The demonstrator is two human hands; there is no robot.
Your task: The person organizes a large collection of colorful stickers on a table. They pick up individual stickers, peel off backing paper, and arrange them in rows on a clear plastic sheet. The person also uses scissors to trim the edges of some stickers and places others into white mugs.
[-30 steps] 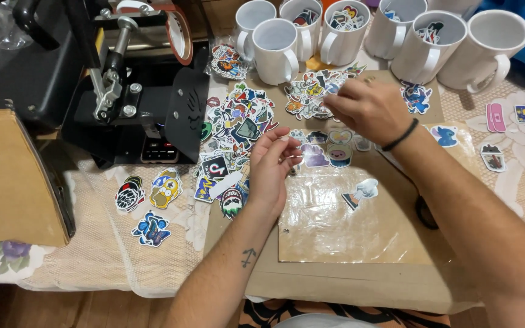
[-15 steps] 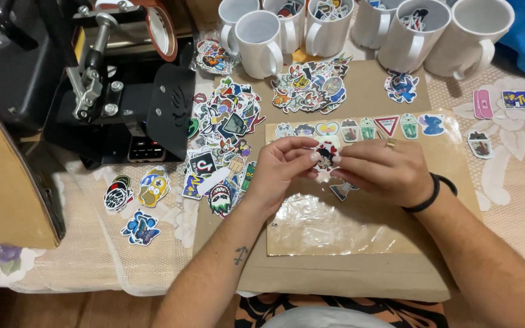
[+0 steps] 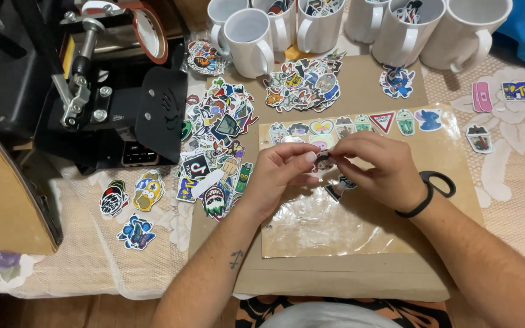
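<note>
Both forearms are reaching in from the near edge of the table, angling toward each other, and the 2 hands are meeting above a clear plastic sheet (image 3: 335, 225). The left hand (image 3: 277, 176) is curling inward with its fingertips (image 3: 308, 158) pinching one edge of a small dark sticker (image 3: 323, 162), while the right hand (image 3: 378, 167), wearing a black band at the wrist, is arching over and pinching the other edge, so the sticker is sitting squeezed right between the 2 sets of fingertips, mostly hidden by them. Just beyond the fingers, a row of glossy die-cut stickers (image 3: 360, 124) is lying along the far edge of the crinkled, shiny sheet, which is resting on a flat brown cardboard panel (image 3: 335, 276). To the left of the left fingers, a loose heap of colourful stickers (image 3: 217, 140) is spreading over the cardboard and a lacy cream tablecloth (image 3: 92, 255). Farther beyond the fingers, smooth white ceramic mugs (image 3: 250, 33) are standing in a cluster, and a black metal mug press (image 3: 110, 103) is sitting well off to the left.
</note>
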